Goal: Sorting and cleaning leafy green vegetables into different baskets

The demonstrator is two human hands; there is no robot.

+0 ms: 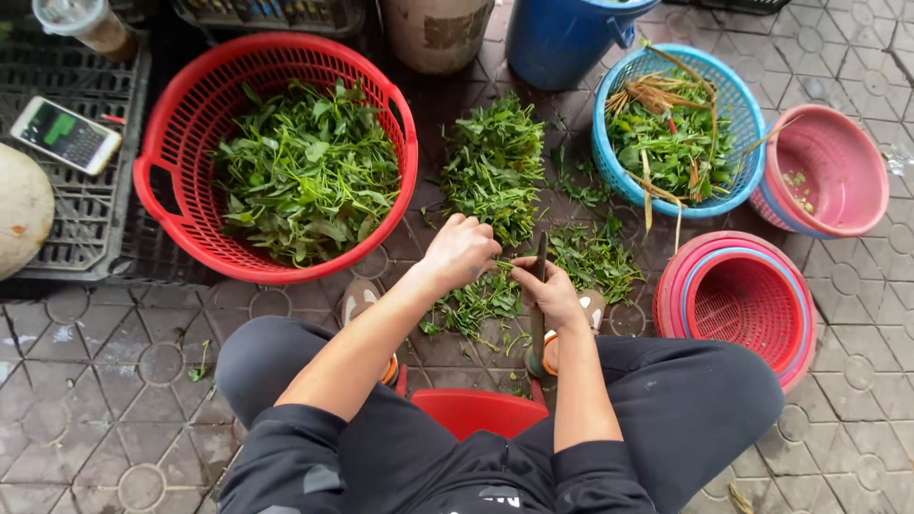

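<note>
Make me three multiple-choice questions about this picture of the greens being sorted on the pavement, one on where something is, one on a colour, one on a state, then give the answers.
1. Where does the phone lie?
A. On the black crate at the left
B. Inside the blue basket
C. On the person's lap

2. What colour is the big basket full of leafy greens?
A. Blue
B. Red
C. Pink

3. What is the state of the right hand?
A. Open and flat on the ground
B. Closed around a dark knife
C. Resting in a basket

Answers:
1 A, the phone rests on the dark slatted crate beside the red basket.
2 B, its rim and wall are red.
3 B, the fingers wrap the knife while the left hand pinches a green stem next to it.
</note>
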